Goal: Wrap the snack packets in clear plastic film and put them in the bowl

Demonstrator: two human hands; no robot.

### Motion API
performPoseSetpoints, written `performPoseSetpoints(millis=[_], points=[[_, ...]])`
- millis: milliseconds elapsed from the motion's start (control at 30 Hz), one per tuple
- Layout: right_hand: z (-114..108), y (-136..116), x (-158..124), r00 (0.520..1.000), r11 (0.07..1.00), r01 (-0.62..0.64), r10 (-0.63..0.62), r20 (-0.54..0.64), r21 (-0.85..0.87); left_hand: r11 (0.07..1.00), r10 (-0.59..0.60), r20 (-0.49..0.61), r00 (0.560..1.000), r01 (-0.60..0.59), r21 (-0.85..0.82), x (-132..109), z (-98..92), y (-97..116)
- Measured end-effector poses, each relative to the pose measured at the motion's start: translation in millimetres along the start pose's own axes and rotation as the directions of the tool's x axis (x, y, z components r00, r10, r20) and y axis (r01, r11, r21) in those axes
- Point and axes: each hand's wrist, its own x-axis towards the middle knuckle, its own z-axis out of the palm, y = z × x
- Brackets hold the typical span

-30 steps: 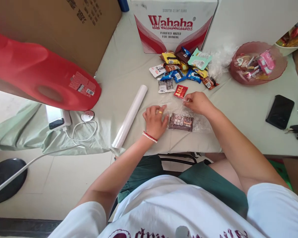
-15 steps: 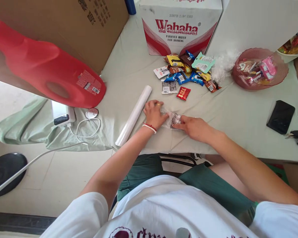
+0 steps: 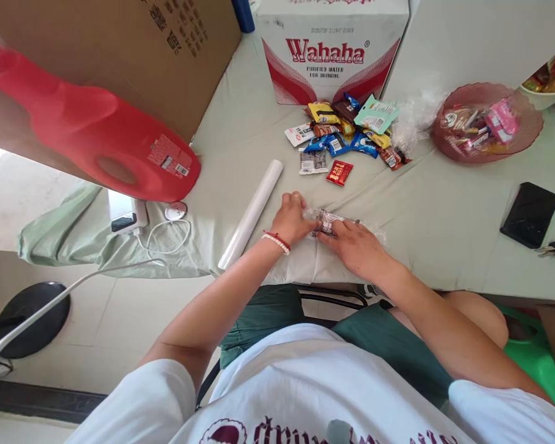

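A small snack packet (image 3: 327, 217) with dark print lies on the cloth near the table's front edge, with crinkled clear plastic (image 3: 309, 214) around it. My left hand (image 3: 291, 219) is closed on the plastic at the packet's left end, fingers curled. My right hand (image 3: 361, 248) grips the packet from the right, thumb in front and fingers over the top. More clear film shows just past my right fingers. Left of my hands lies a white roll (image 3: 250, 216), slanted. A red snack packet (image 3: 339, 173) sits behind them.
Several wrapped snacks (image 3: 337, 143) are heaped before a Wahaha water carton (image 3: 328, 77). A pink bowl (image 3: 446, 148) of sweets and a black phone-like slab (image 3: 530, 214) are at right. At left are a red jug (image 3: 139, 179), a cardboard box (image 3: 203, 80) and a white cabled device (image 3: 126, 213).
My right hand has shifted right and lies further over the packet, with film now showing beyond it. My left fingers have curled in more. The view has shifted slightly.
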Motion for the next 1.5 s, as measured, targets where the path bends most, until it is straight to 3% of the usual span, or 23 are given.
performPoseSetpoints(millis=[167, 300, 400, 433, 500, 567, 600, 667, 767, 833, 933, 1000, 1100, 1167, 1233, 1300, 1367, 1433, 1500], points=[[11, 7, -5, 0.997, 0.990, 0.061, -0.055, -0.049, 0.125, 0.991, -0.035, 0.035, 0.999, 0.039, -0.125, -20, -12.6, -10], [11, 11, -5, 0.996, 0.978, 0.069, -0.056, -0.074, 0.199, 0.948, 0.181, 0.010, 0.984, -0.171, -0.269, -31, 9.8, 8], [7, 30, -13, 0.984, 0.901, 0.171, -0.136, -0.115, 0.399, 0.925, 0.360, 0.023, 0.933, -0.354, -0.134, -41, 33.5, 25], [6, 39, -17, 0.984, 0.866, 0.168, -0.116, -0.137, 0.470, 0.918, 0.395, 0.024, 0.919, -0.393, -0.054, -45, 39.4, 29], [5, 57, -25, 0.980, 0.843, 0.023, 0.086, -0.177, 0.538, 0.899, 0.425, 0.011, 0.905, -0.423, 0.109, -52, 47.7, 31], [7, 70, -30, 0.910, 0.829, -0.237, 0.372, -0.184, 0.506, 0.877, 0.433, -0.005, 0.901, -0.420, 0.232, -59, 53.0, 30], [9, 73, -32, 0.874, 0.816, -0.338, 0.457, -0.164, 0.470, 0.868, 0.432, -0.013, 0.902, -0.412, 0.277, -61, 55.2, 29], [11, 74, -33, 0.872, 0.809, -0.409, 0.482, -0.079, 0.421, 0.851, 0.431, -0.025, 0.902, -0.398, 0.342, -63, 59.3, 27], [7, 71, -36, 0.902, 0.789, -0.382, 0.431, 0.009, 0.481, 0.829, 0.427, -0.030, 0.904, -0.378, 0.412, -64, 64.2, 26], [-1, 70, -36, 0.894, 0.698, -0.383, 0.444, 0.053, 0.605, 0.811, 0.432, -0.029, 0.901, -0.374, 0.451, -65, 66.2, 26], [-18, 66, -23, 0.865, 0.463, -0.384, 0.483, 0.136, 0.798, 0.792, 0.456, -0.033, 0.890, -0.389, 0.470, -66, 67.7, 24], [-26, 56, -1, 0.840, 0.402, -0.378, 0.527, 0.127, 0.834, 0.783, 0.482, -0.015, 0.876, -0.424, 0.455, -65, 67.9, 24], [-31, 34, 39, 0.820, 0.562, -0.432, 0.570, 0.048, 0.706, 0.764, 0.521, 0.062, 0.851, -0.498, 0.410, -62, 63.5, 23], [-29, 15, 59, 0.838, 0.706, -0.470, 0.546, 0.016, 0.530, 0.772, 0.531, 0.102, 0.841, -0.529, 0.353, -62, 54.3, 18], [-23, -4, 66, 0.861, 0.793, -0.468, 0.508, 0.001, 0.390, 0.786, 0.546, 0.105, 0.831, -0.552, 0.280, -65, 39.9, 7], [-12, -22, 62, 0.885, 0.846, -0.422, 0.463, -0.055, 0.325, 0.787, 0.575, 0.057, 0.816, -0.571, 0.232, -72, 23.7, -13], [0, -35, 52, 0.901, 0.893, -0.360, 0.408, -0.150, 0.269, 0.817, 0.560, -0.102, 0.822, -0.529, 0.230, -80, 10.7, -38], [13, -41, 45, 0.904, 0.923, -0.322, 0.366, -0.223, 0.211, 0.849, 0.514, -0.198, 0.834, -0.463, 0.255, -86, 4.4, -62], [20, -39, 44, 0.902, 0.927, -0.327, 0.365, -0.232, 0.186, 0.857, 0.496, -0.229, 0.838, -0.431, 0.281, -89, 5.1, -78]])
